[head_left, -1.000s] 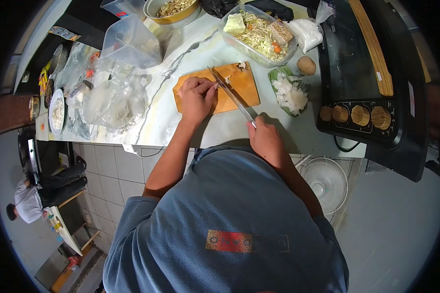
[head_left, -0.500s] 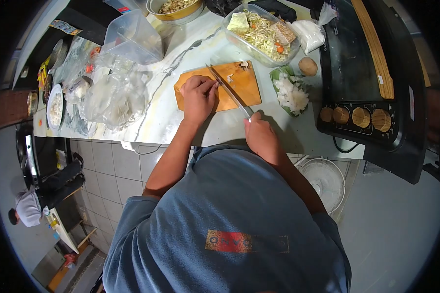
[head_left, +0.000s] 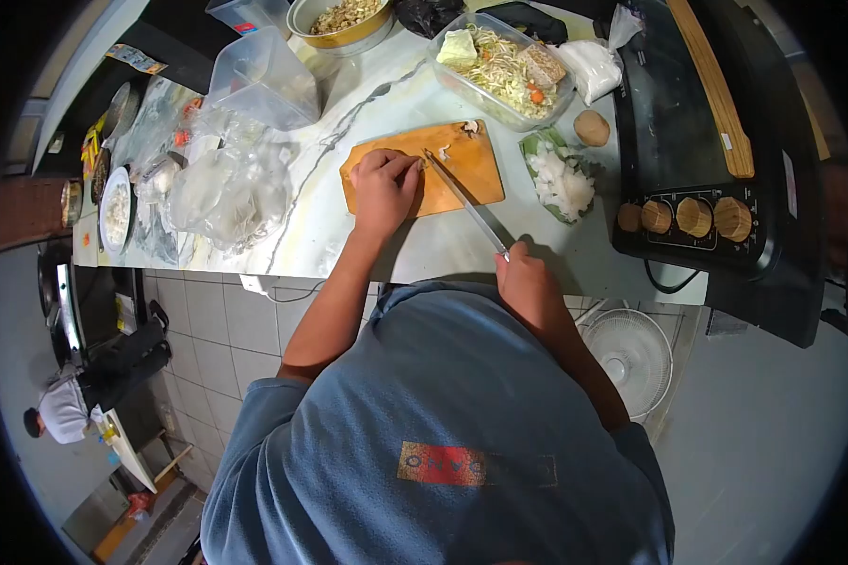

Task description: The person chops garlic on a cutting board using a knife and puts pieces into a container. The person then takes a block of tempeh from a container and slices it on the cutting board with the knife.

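Observation:
An orange-brown cutting board (head_left: 471, 174) lies on the marble counter. My left hand (head_left: 384, 188) is closed on the board's left part, fingers bunched; whatever they hold is hidden. My right hand (head_left: 526, 278), near the counter's front edge, is closed round the handle of a long knife (head_left: 471, 209). Its blade reaches diagonally over the board, the tip beside my left fingertips. Small pale pieces (head_left: 445, 151) lie near the board's top. Right of the board, white chunks (head_left: 562, 182) rest on a green leaf.
A clear tub of sprouts (head_left: 499, 71), a round brown item (head_left: 592, 128) and a white bag (head_left: 591, 68) stand behind. A stove (head_left: 697, 231) is at right, plastic bags (head_left: 231, 193) and an empty container (head_left: 264, 85) at left. A fan (head_left: 627, 363) and another person (head_left: 66, 407) are beyond the counter.
My right hand has moved back toward the front edge and right, drawing the knife along; its tip sits lower on the board. My left hand has stayed nearly in place.

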Motion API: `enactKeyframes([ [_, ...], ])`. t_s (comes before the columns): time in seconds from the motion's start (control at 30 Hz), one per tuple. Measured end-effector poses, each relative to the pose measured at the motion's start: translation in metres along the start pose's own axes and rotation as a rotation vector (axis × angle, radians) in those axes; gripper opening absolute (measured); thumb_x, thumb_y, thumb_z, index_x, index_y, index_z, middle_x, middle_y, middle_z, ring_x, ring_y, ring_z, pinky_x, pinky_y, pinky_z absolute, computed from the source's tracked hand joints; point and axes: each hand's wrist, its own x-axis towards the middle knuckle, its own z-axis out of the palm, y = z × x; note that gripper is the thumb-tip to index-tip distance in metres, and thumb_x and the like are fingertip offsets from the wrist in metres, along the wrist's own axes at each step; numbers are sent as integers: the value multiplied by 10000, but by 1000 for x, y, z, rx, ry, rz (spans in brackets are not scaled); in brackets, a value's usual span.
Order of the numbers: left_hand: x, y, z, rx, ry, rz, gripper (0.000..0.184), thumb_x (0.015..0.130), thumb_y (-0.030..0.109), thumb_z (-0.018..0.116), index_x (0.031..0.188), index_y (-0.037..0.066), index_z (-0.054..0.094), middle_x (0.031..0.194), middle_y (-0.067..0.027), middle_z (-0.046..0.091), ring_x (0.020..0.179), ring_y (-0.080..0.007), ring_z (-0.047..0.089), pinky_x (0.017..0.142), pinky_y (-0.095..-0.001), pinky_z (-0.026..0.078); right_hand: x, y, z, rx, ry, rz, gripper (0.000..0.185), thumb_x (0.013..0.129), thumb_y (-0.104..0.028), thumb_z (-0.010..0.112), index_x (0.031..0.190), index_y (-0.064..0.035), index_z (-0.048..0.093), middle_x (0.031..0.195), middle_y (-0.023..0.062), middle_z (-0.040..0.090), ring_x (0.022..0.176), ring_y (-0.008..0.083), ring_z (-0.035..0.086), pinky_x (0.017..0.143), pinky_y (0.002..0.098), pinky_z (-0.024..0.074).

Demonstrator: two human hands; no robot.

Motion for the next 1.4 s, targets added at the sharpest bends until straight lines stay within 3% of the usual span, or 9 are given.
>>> enactKeyframes([
  [0.37,2,-4,-18,45,-47,70,229,840,166,699,1056,135,771,988,-51,699,1049,-270,605,953,-424,389,-2,-10,-16,25,0,11,346,1038,-321,524,1021,24,550,868,304,686,878,510,670,785,580,538],
  [0.6,3,1,-20,116,-70,117,219,833,193,709,1032,124,770,1026,-39,700,1094,-274,588,972,-442,364,6,-18,-16,55,-41,6,350,1043,-327,509,1038,20,554,894,302,689,901,499,670,817,581,527],
  [1.0,8,3,-18,127,-82,-97,95,870,167,724,944,117,753,975,-53,695,1068,-278,595,929,-461,367,15,-15,-17,16,-28,-23,361,1042,-346,505,1040,10,562,891,286,694,889,494,672,810,577,524],
  [1.07,8,3,-18,151,1,-57,86,876,142,720,955,110,731,961,-54,701,1041,-277,606,911,-442,373,16,-13,-16,18,-17,-37,363,1042,-349,508,1032,9,563,888,284,694,886,495,671,804,577,524],
  [1.4,18,9,-21,142,-85,176,92,876,117,720,958,127,760,950,-36,716,983,-242,632,853,-411,402,15,-16,-23,61,-27,-15,364,1047,-351,499,1032,8,560,883,288,691,887,498,665,796,578,522],
])
